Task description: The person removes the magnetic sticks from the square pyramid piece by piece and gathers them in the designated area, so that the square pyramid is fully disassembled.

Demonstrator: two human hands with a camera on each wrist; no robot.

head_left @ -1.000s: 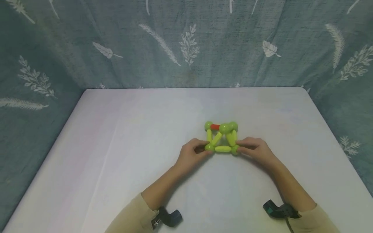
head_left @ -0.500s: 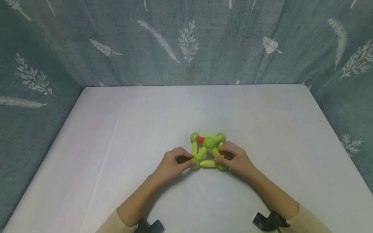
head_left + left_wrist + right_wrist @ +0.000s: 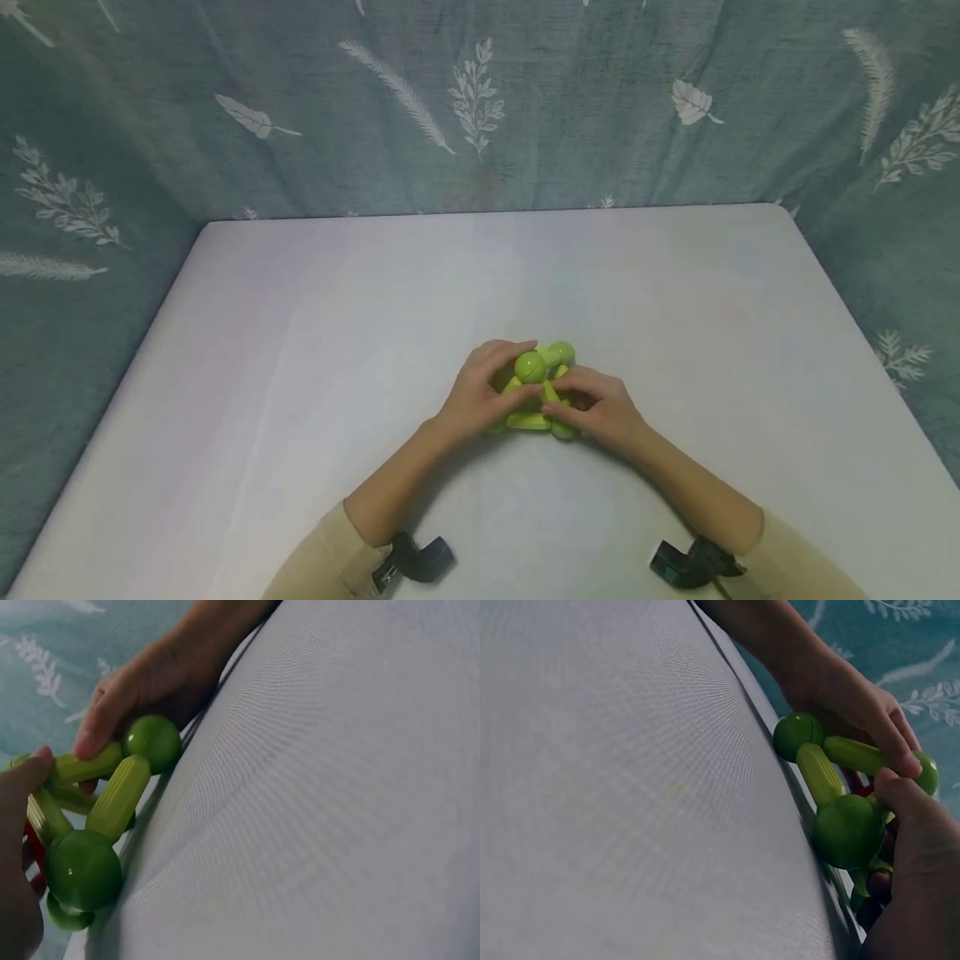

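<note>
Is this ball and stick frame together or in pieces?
Together: its green balls and yellow-green rods meet at visible corners. The left hand and right hand hide some joints.

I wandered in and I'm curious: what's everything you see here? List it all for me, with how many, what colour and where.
Frame: one, green, yellow and red, between the hands, on the table's near half
Balls: at least four, green, at the frame's corners and top
Rods: at least four, yellow-green, joining the balls
Red piece: at least one, red, in the frame, partly hidden by fingers
Table: one, white, under the frame
Cloth: number unclear, teal with white leaf prints, behind and beside the table
Wrist devices: two, black, one at each wrist
Sleeves: two, beige, on the forearms
Left hand: one, bare, gripping the frame's left side
Right hand: one, bare, gripping its right side
</note>
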